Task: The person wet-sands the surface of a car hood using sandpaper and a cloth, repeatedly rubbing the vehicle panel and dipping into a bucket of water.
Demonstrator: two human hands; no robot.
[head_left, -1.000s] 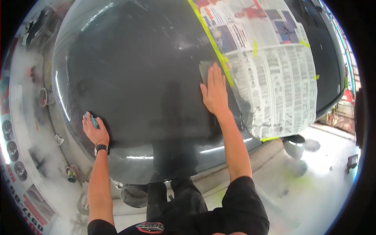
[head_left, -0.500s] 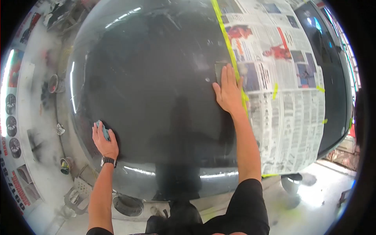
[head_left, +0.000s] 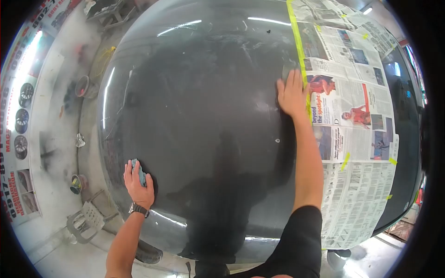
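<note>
A dark grey, glossy car panel with streaks and a small pale spot spreads in front of me. My right hand lies flat on its right side, fingers pointing away and pressing a thin grey sheet that looks like sandpaper; most of it is hidden under the fingers. Yellow masking tape runs right beside this hand, along the edge of the newspaper. At the lower left of the panel, my left hand is closed around a crumpled blue-grey cloth and rests on the surface.
Along the left are a plastic chair, a small can, a bucket and a paint-smudged wall. A stand is at the far left. Dark glass shows beyond the newspaper.
The camera view has shifted forward, so the panel sits lower and further right. My right hand has slid away from me along the tape with the sheet. My left hand still holds the cloth.
</note>
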